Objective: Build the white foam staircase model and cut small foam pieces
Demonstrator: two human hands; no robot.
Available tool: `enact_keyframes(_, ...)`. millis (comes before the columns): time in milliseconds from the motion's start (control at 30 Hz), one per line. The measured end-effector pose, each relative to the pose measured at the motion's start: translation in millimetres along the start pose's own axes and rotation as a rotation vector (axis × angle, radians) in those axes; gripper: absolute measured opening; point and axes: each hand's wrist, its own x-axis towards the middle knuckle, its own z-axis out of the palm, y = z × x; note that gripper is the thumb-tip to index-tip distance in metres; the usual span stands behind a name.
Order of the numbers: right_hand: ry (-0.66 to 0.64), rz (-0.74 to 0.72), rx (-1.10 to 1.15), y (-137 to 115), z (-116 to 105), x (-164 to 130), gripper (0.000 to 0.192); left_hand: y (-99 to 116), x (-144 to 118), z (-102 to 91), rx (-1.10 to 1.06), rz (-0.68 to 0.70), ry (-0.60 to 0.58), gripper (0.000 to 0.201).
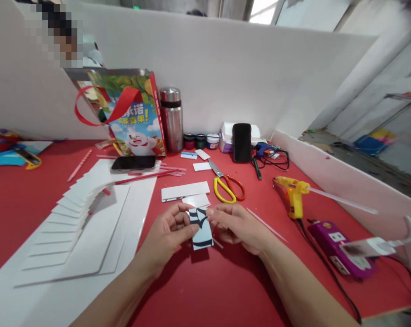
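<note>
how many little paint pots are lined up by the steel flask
3, in a row right of the steel flask against the back wall: a red-lidded pot, a dark green one and a white and blue one. More may be hidden behind the white box.

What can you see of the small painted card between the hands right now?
The small painted card is a pale blue rectangle with dark curved stripes, apparently thin foam board or card. It is held upright above the red table, tilted slightly. The left hand pinches its left edge and the right hand its upper right corner.
</note>
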Motion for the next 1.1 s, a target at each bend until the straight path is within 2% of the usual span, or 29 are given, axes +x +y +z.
enact_keyframes(167, 0.047, 0.015, -0.098, -3.5, 8.6, -2.7, 0.044, 6.4, 0.1, -4.1, -0.016, 0.102, 0.010, 0.042)
enact_keyframes(300, 0.051, -0.041, -0.171, -11.2, 18.1, -10.0, 0.040, 7.2, -1.7, -4.2, 0.000, 0.166, -0.018, 0.042)
enact_keyframes(467, 0.205, -0.113, -0.262, -11.5, 24.4, -21.8, 0.033, 4.9, -2.0, -4.2, 0.062, 0.148, -0.118, 0.038)
enact_keyframes(533, 0.229, -0.112, -0.275, -4.8, 22.7, -26.7, 0.031, 8.7, -5.1, -4.0, 0.177, 0.140, -0.146, 0.035)
enact_keyframes(600, 0.232, -0.089, -0.279, 3.7, 20.2, -31.4, 0.029, 15.8, -12.7, -2.5, 0.384, 0.184, -0.121, 0.036)
enact_keyframes(700, 0.244, -0.058, -0.297, 15.3, 19.6, -37.1, 0.027, 25.8, -31.6, 2.8, 0.808, 0.336, -0.074, 0.039)
enact_keyframes(767, 0.250, -0.030, -0.306, 21.0, 22.9, -38.6, 0.024, 26.1, -44.6, 6.8, 1.001, 0.433, -0.121, 0.035)
enact_keyframes(867, 0.224, 0.007, -0.313, 28.3, 30.7, -36.4, 0.022, 14.5, -57.6, 8.7, 1.117, 0.426, -0.147, 0.042)
enact_keyframes(1000, 0.189, 0.029, -0.323, 39.9, 37.2, -28.7, 0.021, -5.6, -62.3, 3.1, 1.181, 0.383, -0.093, 0.042)
enact_keyframes(1100, 0.183, 0.047, -0.350, 46.9, 36.8, -23.9, 0.020, -11.2, -62.4, 0.7, 1.193, 0.400, -0.066, 0.039)
